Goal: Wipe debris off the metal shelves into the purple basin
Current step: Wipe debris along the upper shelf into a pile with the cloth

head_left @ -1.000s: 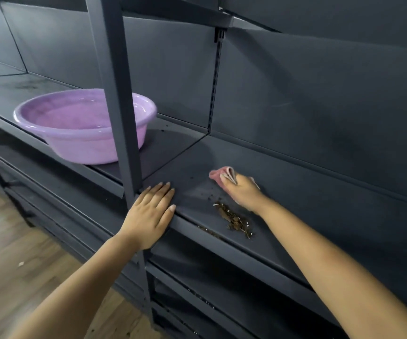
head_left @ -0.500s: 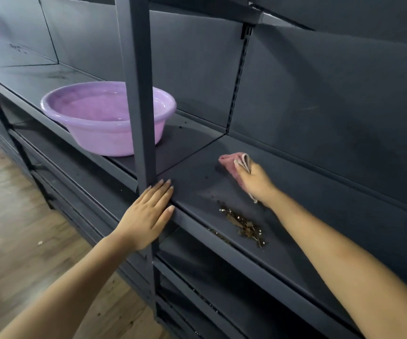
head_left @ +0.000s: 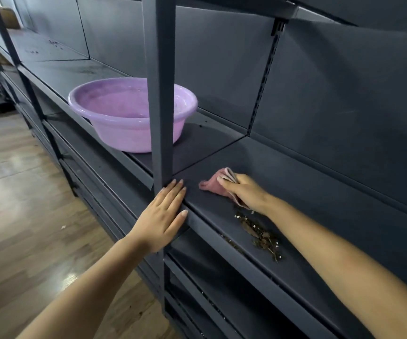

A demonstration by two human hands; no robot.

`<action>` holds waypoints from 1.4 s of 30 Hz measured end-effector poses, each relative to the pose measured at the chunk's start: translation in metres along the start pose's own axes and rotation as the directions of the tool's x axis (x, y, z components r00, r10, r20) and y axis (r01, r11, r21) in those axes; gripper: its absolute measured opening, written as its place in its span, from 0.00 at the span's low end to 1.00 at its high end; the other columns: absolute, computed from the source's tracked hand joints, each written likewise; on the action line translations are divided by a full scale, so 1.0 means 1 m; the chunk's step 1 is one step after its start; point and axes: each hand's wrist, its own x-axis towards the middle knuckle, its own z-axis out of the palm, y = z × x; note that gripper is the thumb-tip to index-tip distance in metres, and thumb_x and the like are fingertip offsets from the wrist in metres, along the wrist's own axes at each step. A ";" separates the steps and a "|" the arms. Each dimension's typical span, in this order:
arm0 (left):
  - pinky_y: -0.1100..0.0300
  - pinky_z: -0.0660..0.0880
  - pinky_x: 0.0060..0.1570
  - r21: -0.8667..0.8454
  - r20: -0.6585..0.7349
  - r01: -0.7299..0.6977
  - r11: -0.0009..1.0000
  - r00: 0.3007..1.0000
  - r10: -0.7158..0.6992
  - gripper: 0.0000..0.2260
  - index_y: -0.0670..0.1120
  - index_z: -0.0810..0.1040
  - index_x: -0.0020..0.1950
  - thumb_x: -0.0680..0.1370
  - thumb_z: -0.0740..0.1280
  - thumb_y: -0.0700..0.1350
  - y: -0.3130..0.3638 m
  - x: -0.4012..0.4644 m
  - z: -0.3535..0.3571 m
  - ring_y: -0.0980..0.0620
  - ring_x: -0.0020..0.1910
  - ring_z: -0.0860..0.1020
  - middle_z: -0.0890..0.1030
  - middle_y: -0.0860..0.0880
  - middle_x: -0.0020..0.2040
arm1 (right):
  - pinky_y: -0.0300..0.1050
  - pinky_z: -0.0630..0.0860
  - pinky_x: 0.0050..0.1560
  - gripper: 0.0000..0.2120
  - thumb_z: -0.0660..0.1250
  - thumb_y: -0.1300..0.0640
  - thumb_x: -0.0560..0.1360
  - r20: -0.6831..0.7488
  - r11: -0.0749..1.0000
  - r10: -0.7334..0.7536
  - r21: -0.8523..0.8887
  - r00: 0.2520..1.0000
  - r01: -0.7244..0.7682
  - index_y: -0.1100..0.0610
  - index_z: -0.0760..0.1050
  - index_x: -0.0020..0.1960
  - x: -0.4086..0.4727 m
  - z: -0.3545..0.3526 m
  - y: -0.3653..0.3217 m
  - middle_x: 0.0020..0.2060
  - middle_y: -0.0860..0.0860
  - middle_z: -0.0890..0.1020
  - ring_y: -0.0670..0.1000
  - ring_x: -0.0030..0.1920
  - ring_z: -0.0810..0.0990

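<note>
I held my left hand point(head_left: 163, 214) flat on the shelf point(head_left: 320, 192) edge, my right hand point(head_left: 245, 192) gripping the pink cloth point(head_left: 212, 185) just past the debris point(head_left: 258, 232); next, I judged, sweep it toward the purple basin point(head_left: 129, 113) beyond the left hand

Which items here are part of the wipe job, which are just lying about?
In the job:
- pink cloth, gripped by the right hand
- debris pile on the shelf
- purple basin, one bay over
- left hand, flat on the shelf's front edge

Just there:
- upright post
- wooden floor
- cardboard box, far end
</note>
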 end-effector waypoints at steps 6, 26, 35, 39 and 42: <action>0.59 0.42 0.74 -0.017 0.007 0.025 1.000 1.000 -0.025 0.36 0.39 0.49 0.75 0.79 0.34 0.65 0.004 -0.001 -0.001 0.54 0.77 0.47 0.51 0.50 0.76 | 0.52 0.66 0.48 0.40 0.74 0.39 0.60 0.107 0.971 -0.013 0.240 0.994 -0.013 0.76 0.70 0.47 -0.020 -0.010 0.008 0.43 0.63 0.75 0.59 0.46 0.72; 0.68 0.32 0.69 -0.033 0.123 0.122 0.992 0.985 -0.117 0.50 0.45 0.48 0.78 0.66 0.23 0.73 0.028 0.003 -0.020 0.60 0.74 0.37 0.42 0.57 0.74 | 0.54 0.74 0.49 0.28 0.68 0.45 0.71 -0.341 0.953 0.071 0.300 0.937 0.037 0.71 0.76 0.52 -0.033 -0.039 0.006 0.48 0.67 0.80 0.63 0.48 0.79; 0.67 0.32 0.70 -0.018 0.108 0.097 0.995 0.990 -0.094 0.46 0.44 0.46 0.77 0.68 0.24 0.71 0.038 -0.001 -0.012 0.58 0.74 0.37 0.42 0.56 0.74 | 0.53 0.71 0.62 0.16 0.64 0.52 0.78 -0.106 0.991 0.054 0.126 0.993 -0.040 0.66 0.77 0.53 -0.069 -0.028 0.012 0.53 0.65 0.80 0.59 0.57 0.79; 0.67 0.30 0.69 -0.004 0.079 0.113 0.994 0.991 -0.112 0.47 0.44 0.46 0.77 0.68 0.23 0.71 0.043 0.000 -0.010 0.58 0.74 0.36 0.42 0.55 0.74 | 0.52 0.71 0.62 0.23 0.67 0.48 0.74 -0.084 0.988 0.050 0.148 0.995 -0.038 0.69 0.76 0.55 -0.086 -0.033 0.013 0.52 0.63 0.81 0.56 0.53 0.80; 0.64 0.31 0.71 0.041 0.075 0.059 0.997 0.995 -0.062 0.47 0.43 0.49 0.77 0.69 0.23 0.70 0.048 0.002 -0.012 0.57 0.75 0.38 0.45 0.53 0.75 | 0.38 0.76 0.56 0.13 0.57 0.61 0.80 -0.136 0.982 0.006 0.189 0.991 0.020 0.67 0.78 0.50 -0.102 -0.042 0.012 0.43 0.53 0.85 0.44 0.46 0.83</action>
